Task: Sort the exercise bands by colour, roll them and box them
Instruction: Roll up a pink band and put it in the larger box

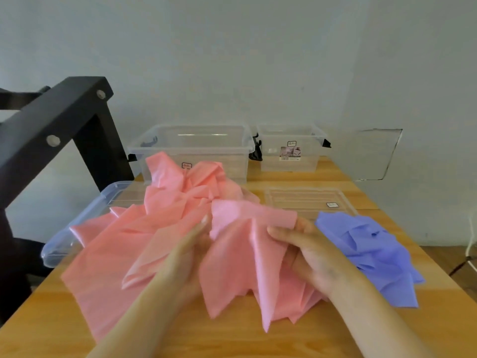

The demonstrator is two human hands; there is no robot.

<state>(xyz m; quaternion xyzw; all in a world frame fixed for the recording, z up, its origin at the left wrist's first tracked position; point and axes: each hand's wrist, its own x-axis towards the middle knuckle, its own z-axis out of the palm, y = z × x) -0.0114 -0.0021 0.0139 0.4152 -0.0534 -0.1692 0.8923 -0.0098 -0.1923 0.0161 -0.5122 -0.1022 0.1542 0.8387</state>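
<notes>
A big crumpled heap of pink exercise bands covers the middle of the wooden table. My left hand pinches a fold of one pink band near the heap's centre. My right hand grips the same pink band at its right edge, lifting it slightly so that it drapes down in front. A smaller pile of blue-purple bands lies to the right of my right hand. Two clear plastic boxes stand at the back: a large one and a smaller one.
A clear lid lies flat in front of the smaller box. Another clear lid sits at the left, partly under the pink heap. A black frame rises at the table's left. A wall stands behind the boxes.
</notes>
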